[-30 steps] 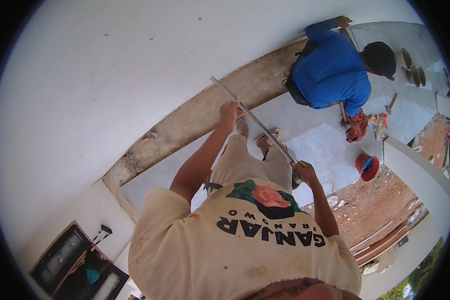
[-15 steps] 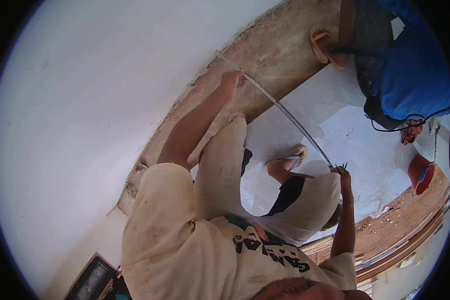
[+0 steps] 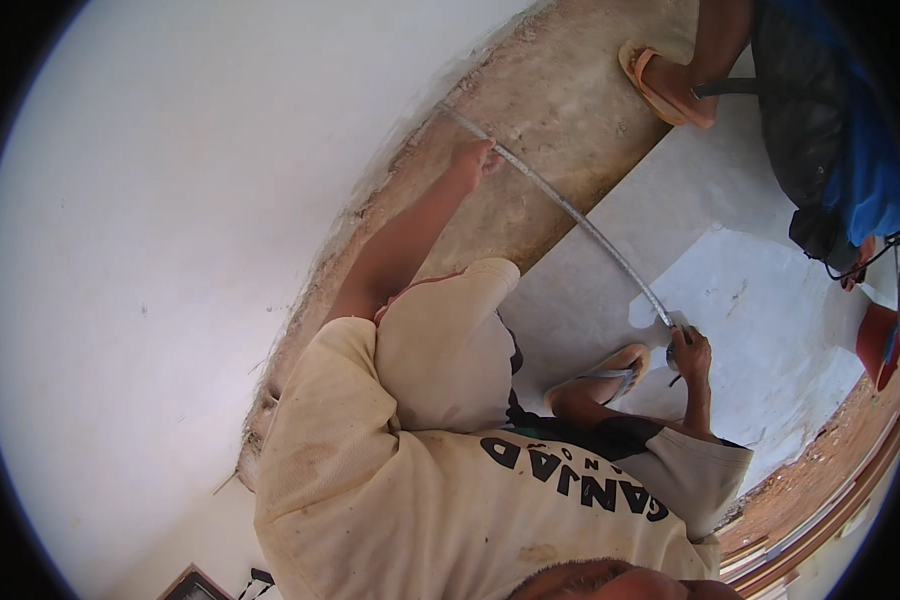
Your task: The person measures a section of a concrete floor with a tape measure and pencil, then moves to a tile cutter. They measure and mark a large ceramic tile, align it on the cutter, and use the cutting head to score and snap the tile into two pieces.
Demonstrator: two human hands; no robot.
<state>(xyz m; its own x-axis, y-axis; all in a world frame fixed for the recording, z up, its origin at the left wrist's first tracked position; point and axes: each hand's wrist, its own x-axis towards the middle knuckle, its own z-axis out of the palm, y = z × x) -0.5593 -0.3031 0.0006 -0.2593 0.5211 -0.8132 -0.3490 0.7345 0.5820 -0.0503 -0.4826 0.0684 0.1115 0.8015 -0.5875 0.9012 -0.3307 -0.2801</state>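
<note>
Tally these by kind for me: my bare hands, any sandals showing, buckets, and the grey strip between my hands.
Hands: 2, left hand and right hand
Sandals: 2, your sandal and the co-worker's sandal
Bucket: 1
Strip: 1
Total: 6

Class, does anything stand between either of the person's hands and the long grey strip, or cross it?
Nothing visible does. The left hand and right hand both hold the long grey strip, and its stretch between them is uncovered. The co-worker's sandalled foot stands apart, toward the upper right.
</note>
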